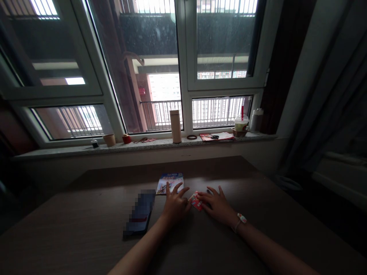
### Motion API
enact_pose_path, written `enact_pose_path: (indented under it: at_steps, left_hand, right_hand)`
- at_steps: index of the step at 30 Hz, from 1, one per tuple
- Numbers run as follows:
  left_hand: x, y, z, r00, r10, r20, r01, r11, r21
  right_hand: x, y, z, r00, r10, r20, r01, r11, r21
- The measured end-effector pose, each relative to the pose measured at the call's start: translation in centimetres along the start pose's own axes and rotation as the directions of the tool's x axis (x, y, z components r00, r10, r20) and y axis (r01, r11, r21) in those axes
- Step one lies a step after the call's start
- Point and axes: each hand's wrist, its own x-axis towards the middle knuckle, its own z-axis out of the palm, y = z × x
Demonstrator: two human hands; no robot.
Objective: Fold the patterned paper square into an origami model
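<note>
My left hand point(174, 204) rests on the dark wooden table point(86, 229) with its fingers spread, the fingertips touching the near edge of a small colourful booklet point(170, 181). My right hand point(217, 204) lies flat just to its right, fingers stretched out, a bracelet on the wrist. Between the two hands sits a small red and white paper piece point(196, 201), touched by both thumbs. Whether either thumb pinches it is unclear.
A dark phone point(139, 214) lies left of my left hand. On the stone windowsill point(71, 149) stand a tall beige flask point(176, 126), a drink cup with a red straw point(241, 124), small cups point(109, 139) and red papers point(216, 136). Curtains hang at right.
</note>
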Motion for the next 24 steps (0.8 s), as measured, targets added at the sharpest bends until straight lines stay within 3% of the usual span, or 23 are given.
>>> enact_pose_path:
  at_steps: [6,12,18,24]
  left_hand:
    - [0.2,0.3,0.3,0.994,-0.094,0.048,0.091,0.995,0.048]
    - [-0.1,0.2,1.0,0.987,-0.066,0.144,0.063,0.998,0.027]
    - [-0.4,0.0,1.5,0.977,-0.108,0.184,0.102,0.994,0.043]
    - [-0.4,-0.1,1.6,0.969,-0.138,0.205,0.135,0.99,0.028]
  right_hand:
    - [0.0,0.3,0.2,0.999,-0.017,0.033,0.016,1.0,0.027]
    - [0.1,0.3,0.5,1.0,-0.025,0.014,0.024,0.999,0.022]
    - [0.0,0.2,0.2,0.996,-0.042,-0.077,0.048,0.996,0.078]
    - [0.3,1.3,0.8,0.99,-0.005,-0.142,0.042,0.966,0.256]
